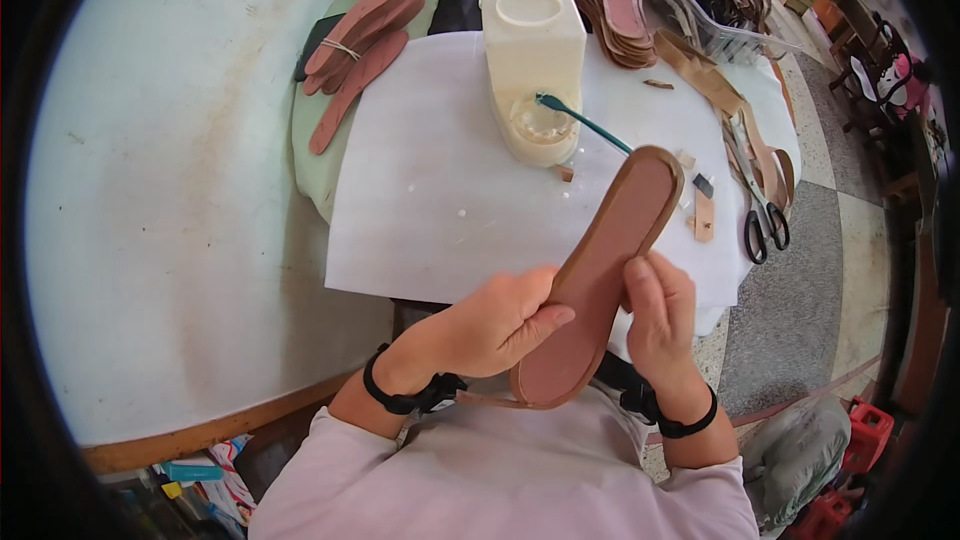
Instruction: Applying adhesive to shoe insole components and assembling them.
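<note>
We see dusty pink on the insole (pixel 605 270), edged in tan-brown, teal on the brush (pixel 592 124), cream on the container (pixel 535 50) and white on the sheet (pixel 410 220). Our shirt (pixel 560 470) is plain pale pinkish-grey, our wristbands (pixel 432 395) black, and the floor (pixel 785 310) speckled grey and cream.

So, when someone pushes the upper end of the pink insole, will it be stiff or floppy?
The pink insole is probably fairly stiff: its upper end extends straight beyond the left hand and right hand. Being thin, it is likely light. The narrow brown strip trailing from its lower end may flop.
</note>
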`<state>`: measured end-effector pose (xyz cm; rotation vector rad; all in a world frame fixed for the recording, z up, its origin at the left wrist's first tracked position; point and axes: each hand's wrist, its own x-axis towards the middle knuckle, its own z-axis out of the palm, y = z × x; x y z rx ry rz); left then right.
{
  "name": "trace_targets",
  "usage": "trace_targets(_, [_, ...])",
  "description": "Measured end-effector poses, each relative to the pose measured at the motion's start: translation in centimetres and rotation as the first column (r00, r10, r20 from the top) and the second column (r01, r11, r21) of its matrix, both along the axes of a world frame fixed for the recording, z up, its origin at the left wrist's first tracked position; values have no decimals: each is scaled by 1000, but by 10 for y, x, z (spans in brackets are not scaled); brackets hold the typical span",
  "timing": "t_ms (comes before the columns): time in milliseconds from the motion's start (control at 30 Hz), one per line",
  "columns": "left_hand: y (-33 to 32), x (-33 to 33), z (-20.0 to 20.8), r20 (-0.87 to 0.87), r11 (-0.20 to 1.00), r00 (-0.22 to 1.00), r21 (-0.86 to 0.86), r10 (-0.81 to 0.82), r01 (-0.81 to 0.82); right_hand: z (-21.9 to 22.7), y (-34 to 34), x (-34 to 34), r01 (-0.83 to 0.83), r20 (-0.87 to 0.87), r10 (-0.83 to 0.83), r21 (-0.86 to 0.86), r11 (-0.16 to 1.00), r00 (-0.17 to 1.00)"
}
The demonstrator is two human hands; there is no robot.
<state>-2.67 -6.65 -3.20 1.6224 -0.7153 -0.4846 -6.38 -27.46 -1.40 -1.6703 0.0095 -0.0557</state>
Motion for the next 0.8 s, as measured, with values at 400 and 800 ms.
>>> trace_targets(400, [7, -15, 3, -97, 941, 963, 208, -252, 268, 13, -36, 29, 130, 124, -125, -37, 991, 984])
trace_targets(800, [17, 1, 14, -46, 944, 975, 244, -216, 221, 24, -64, 25, -93, 1, 93, -53, 994, 996])
